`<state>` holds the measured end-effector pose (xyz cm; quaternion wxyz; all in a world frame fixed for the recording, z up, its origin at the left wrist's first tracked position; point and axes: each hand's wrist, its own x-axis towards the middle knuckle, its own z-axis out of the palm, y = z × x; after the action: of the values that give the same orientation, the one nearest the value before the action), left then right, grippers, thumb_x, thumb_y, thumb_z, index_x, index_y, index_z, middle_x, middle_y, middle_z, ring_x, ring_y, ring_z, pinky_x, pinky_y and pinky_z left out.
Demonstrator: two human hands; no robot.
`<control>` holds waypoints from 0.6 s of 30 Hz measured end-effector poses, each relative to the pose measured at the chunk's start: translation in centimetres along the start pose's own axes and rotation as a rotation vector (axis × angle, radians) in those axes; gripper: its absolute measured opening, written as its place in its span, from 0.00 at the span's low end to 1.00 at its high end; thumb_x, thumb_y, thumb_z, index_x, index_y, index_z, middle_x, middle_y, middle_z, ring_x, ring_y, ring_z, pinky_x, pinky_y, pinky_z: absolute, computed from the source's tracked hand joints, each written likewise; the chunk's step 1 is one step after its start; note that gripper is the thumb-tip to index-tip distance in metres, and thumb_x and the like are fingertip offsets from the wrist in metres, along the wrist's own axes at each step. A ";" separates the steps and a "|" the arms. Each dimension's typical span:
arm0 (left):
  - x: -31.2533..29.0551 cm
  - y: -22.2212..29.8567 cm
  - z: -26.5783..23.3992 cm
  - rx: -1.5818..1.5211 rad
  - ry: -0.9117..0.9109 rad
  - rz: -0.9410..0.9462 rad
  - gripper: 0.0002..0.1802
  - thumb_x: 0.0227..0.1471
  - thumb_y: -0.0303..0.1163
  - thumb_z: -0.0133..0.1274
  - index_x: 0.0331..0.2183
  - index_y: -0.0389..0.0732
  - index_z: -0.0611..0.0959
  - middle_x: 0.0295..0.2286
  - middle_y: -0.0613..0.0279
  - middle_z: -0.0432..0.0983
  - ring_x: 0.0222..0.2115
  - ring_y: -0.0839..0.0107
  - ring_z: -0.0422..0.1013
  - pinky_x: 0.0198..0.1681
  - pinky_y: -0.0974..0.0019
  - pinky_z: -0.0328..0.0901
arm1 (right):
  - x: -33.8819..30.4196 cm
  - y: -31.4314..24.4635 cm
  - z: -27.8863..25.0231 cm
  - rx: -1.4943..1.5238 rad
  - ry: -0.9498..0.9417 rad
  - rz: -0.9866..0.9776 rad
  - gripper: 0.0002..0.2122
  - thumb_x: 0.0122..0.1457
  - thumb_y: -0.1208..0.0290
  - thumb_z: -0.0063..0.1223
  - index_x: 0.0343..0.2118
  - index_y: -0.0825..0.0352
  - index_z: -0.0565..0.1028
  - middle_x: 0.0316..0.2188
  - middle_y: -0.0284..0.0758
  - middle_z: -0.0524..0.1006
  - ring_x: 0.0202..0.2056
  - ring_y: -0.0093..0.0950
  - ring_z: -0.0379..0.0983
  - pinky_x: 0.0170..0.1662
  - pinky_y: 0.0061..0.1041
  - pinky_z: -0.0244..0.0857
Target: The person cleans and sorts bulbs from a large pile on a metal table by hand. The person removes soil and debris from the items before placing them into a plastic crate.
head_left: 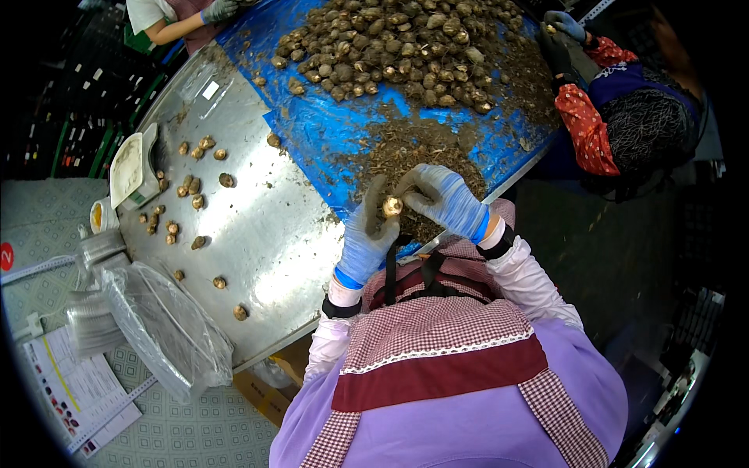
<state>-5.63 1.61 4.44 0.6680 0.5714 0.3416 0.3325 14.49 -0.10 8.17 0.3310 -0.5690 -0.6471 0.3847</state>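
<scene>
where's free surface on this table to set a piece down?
Bare steel table between the scattered cleaned pieces at left and the blue sheet. Crowded: the heap and the peel pile under both hands.

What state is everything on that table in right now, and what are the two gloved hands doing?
Left hand: blue-gloved, fingers shut on the small round tan bulb.
Right hand: blue-gloved, touching the same bulb.
Small round tan bulb: held up between both hands.
Heap of muddy brown bulbs: piled on the blue plastic sheet.
Scattered tan bulbs: lying loose on the metal table.
Clear plastic bags: lying crumpled at the table edge.
</scene>
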 end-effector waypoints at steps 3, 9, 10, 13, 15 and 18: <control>-0.1 0.2 -0.1 -0.004 -0.020 0.005 0.39 0.55 0.19 0.51 0.65 0.38 0.58 0.62 0.58 0.59 0.54 0.73 0.64 0.51 0.72 0.63 | -0.8 0.5 0.2 0.335 0.008 0.132 0.08 0.61 0.72 0.57 0.42 0.67 0.78 0.38 0.33 0.77 0.39 0.21 0.71 0.43 0.23 0.67; 0.2 -0.1 0.0 -0.066 0.025 -0.015 0.39 0.55 0.26 0.55 0.65 0.38 0.58 0.62 0.57 0.59 0.58 0.69 0.61 0.56 0.67 0.61 | -0.8 -1.5 -0.5 0.533 0.035 0.223 0.14 0.61 0.69 0.58 0.48 0.67 0.76 0.40 0.32 0.78 0.41 0.20 0.73 0.47 0.21 0.68; 0.3 -0.3 0.0 -0.082 0.033 -0.021 0.40 0.55 0.29 0.58 0.65 0.38 0.58 0.63 0.55 0.58 0.61 0.66 0.59 0.60 0.64 0.59 | -0.8 -1.7 -0.5 0.569 0.027 0.245 0.15 0.60 0.69 0.59 0.48 0.67 0.76 0.40 0.32 0.78 0.41 0.20 0.74 0.48 0.21 0.68; 0.3 -0.5 0.3 -0.024 0.048 0.011 0.39 0.53 0.22 0.57 0.64 0.37 0.61 0.61 0.56 0.61 0.59 0.67 0.61 0.58 0.66 0.61 | -0.7 -0.9 1.1 0.507 0.087 0.301 0.14 0.59 0.69 0.60 0.47 0.68 0.77 0.38 0.32 0.79 0.41 0.20 0.75 0.47 0.20 0.69; 0.2 -0.2 0.7 -0.060 0.074 0.001 0.34 0.54 0.19 0.55 0.61 0.36 0.65 0.57 0.57 0.65 0.56 0.69 0.64 0.54 0.69 0.64 | -0.8 -0.7 1.9 0.457 0.151 0.312 0.10 0.58 0.72 0.61 0.41 0.69 0.78 0.35 0.31 0.79 0.38 0.18 0.74 0.43 0.19 0.69; -0.1 -0.8 0.9 -0.113 0.129 -0.015 0.32 0.53 0.19 0.55 0.59 0.35 0.68 0.53 0.57 0.69 0.52 0.70 0.68 0.51 0.70 0.66 | -0.9 -0.3 2.8 0.474 0.200 0.294 0.07 0.57 0.74 0.61 0.37 0.69 0.78 0.32 0.30 0.79 0.35 0.16 0.72 0.39 0.18 0.69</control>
<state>-4.87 0.90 3.72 0.6784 0.5076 0.3689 0.3822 12.06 -1.35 7.13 0.4574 -0.5988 -0.4140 0.5108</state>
